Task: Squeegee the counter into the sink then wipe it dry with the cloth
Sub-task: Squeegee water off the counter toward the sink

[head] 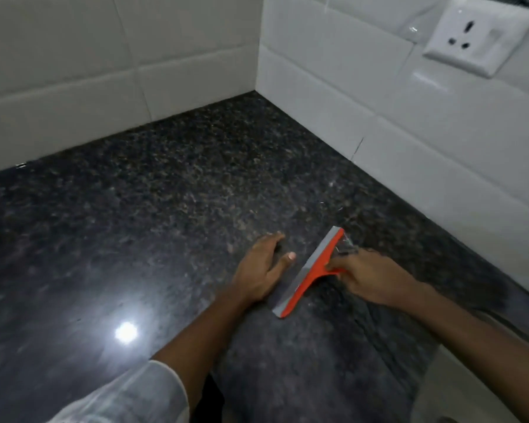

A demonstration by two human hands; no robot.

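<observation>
Lower right of centre, the right hand (368,277) grips the orange squeegee (310,273) by its handle, blade on the dark counter (165,209); left hand (264,270) lies spread flat beside it (no sink visible). Likely risk: blade pushes water against that hand, leaving streaks

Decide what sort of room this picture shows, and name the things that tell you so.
Probably a kitchen: a dark speckled stone counter meets a corner of white wall tiles, with a wall socket above, and the right hand holds an orange squeegee against the counter.
</observation>
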